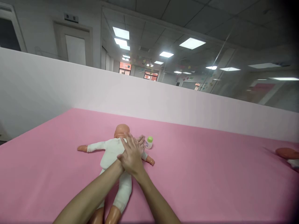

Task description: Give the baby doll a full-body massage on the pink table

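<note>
A baby doll (111, 152) in a white one-piece suit lies on its back on a pink mat (201, 174), its bare vinyl head (121, 130) pointing away from me. My right hand (131, 155) lies flat on the doll's chest, on top of my left hand (140, 142). Only the left hand's wrist edge and fingers show past the right hand. Neither hand grips anything. A small bottle with a green cap (149, 142) stands just beyond the fingers, next to the doll's arm.
A second doll (287, 154) lies partly out of view at the right edge of the pink mat. A low white partition (140, 99) runs along the mat's far side. Behind it are glass panels and a bright room.
</note>
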Available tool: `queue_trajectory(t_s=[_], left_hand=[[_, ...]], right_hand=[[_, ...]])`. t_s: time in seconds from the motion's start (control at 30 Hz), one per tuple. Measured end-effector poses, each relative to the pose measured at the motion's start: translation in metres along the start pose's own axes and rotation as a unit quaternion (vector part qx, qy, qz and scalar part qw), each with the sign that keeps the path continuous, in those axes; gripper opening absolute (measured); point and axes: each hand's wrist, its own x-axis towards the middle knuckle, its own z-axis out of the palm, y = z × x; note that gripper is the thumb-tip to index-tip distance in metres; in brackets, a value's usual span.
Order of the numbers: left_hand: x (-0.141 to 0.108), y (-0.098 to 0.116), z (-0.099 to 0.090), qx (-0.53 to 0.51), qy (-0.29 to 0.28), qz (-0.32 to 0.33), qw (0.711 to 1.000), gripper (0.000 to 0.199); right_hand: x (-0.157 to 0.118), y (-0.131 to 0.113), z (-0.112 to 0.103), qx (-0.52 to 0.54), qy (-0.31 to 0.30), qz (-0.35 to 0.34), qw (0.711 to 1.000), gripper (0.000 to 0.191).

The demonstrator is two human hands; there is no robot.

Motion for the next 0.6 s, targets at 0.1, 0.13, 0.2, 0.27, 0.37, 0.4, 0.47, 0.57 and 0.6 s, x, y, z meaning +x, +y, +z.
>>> queue_trajectory(t_s=[0.1,0.13,0.2,0.27,0.37,0.4,0.47,0.57,0.6], left_hand=[[-0.028,0.032,-0.007,-0.032,-0.05,0.002,0.998,0.073],[-0.034,0.044,-0.011,-0.038,-0.069,-0.017,0.997,0.077],[-0.042,0.063,-0.02,-0.052,-0.08,-0.032,0.995,0.083],[-0.045,0.07,-0.028,-0.067,-0.055,-0.01,0.996,0.083],[-0.052,0.059,-0.033,-0.075,0.01,0.061,0.995,0.074],[-0.056,0.055,-0.033,-0.074,0.025,0.088,0.993,0.072],[-0.064,0.05,-0.032,-0.056,0.018,0.082,0.995,0.071],[-0.072,0.061,-0.035,-0.004,-0.037,-0.028,0.999,0.087],[-0.072,0.066,-0.037,0.01,-0.044,-0.049,0.998,0.095]], right_hand=[[0.018,-0.018,-0.011,0.01,-0.008,0.026,1.0,0.08],[0.018,-0.023,-0.012,0.015,-0.004,0.041,0.999,0.078],[0.004,-0.037,-0.005,0.02,-0.001,0.049,0.999,0.076],[-0.019,-0.057,0.01,0.016,0.006,0.015,1.0,0.08],[-0.035,-0.082,0.025,-0.017,-0.026,-0.092,0.995,0.09],[-0.031,-0.084,0.024,-0.021,-0.024,-0.092,0.995,0.089],[-0.015,-0.078,0.016,-0.01,-0.012,-0.051,0.999,0.083],[0.0,-0.058,0.006,0.053,0.007,0.033,0.998,0.076],[-0.003,-0.053,0.008,0.076,0.013,0.054,0.996,0.076]])
